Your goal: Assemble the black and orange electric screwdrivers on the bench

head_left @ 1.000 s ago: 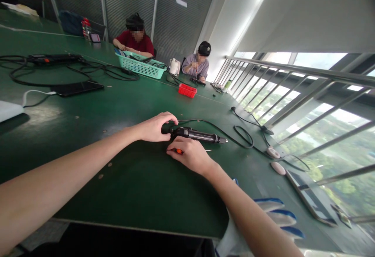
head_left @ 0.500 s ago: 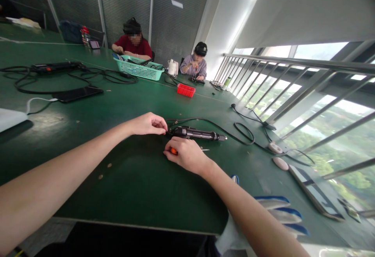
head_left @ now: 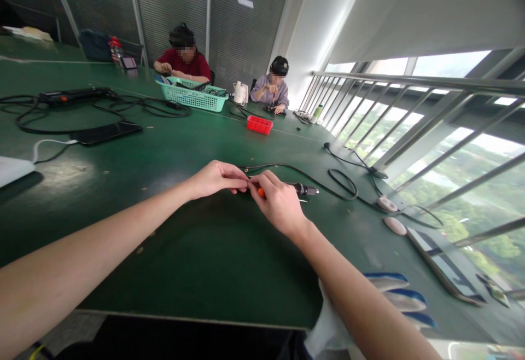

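Observation:
A black electric screwdriver (head_left: 305, 189) lies on the green table, its tip to the right and its body largely hidden behind my right hand. My right hand (head_left: 279, 202) is closed around a small screwdriver with an orange handle (head_left: 261, 191); the thin shaft pokes out on the right side of the hand. At the rear end of the electric screwdriver, my left hand (head_left: 219, 178) is closed in a pinch. Its fingertips meet those of my right hand, and what they pinch is too small to make out. A black cord (head_left: 299, 170) runs behind both hands.
Blue-and-white gloves (head_left: 404, 300) lie under my right forearm. A phone (head_left: 445, 264) rests near the railing (head_left: 410, 87). Farther back are a red bin (head_left: 259, 125), a teal basket (head_left: 194, 97) and two people seated. Another cabled tool (head_left: 77, 95) lies at left.
My right hand, with the orange-handled screwdriver, has moved right and up until its fingertips meet the left ones. My left hand has shifted slightly right.

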The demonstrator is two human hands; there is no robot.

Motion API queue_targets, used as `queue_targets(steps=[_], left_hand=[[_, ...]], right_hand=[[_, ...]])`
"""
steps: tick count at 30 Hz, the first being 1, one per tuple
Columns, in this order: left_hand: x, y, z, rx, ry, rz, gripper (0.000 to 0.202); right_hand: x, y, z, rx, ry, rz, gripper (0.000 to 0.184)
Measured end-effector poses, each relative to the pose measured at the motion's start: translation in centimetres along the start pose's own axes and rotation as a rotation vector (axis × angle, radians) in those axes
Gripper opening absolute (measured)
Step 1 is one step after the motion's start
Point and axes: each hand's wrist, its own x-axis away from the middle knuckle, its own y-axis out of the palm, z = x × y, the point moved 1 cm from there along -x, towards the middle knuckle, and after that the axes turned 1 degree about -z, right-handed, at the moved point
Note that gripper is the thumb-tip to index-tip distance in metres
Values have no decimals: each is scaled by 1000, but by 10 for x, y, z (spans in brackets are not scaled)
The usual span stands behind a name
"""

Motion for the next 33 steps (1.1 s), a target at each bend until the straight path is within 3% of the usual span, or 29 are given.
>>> queue_targets(steps=[3,7,13,17,21,27,33], left_hand=[[0,-4,-1,-58,41,-9,32],[0,-11,-2,-234,141,100,29],[0,-11,-8,-454,209,166,25],[1,-10,-9,-510,219,174,23],[0,-8,-13,-464,180,172,24],[-2,-5,-18,-389,139,202,24],[-2,-9,-18,-381,98,143,27]], right_hand=[[-1,-3,1,49,-69,-3,20],[-4,-14,7,77,-120,129,27],[2,-28,15,41,-21,344,19],[7,-28,6,-155,75,418,25],[7,-23,-2,-324,107,407,26],[4,-14,0,-361,120,343,25],[4,-13,-4,-398,114,375,23]])
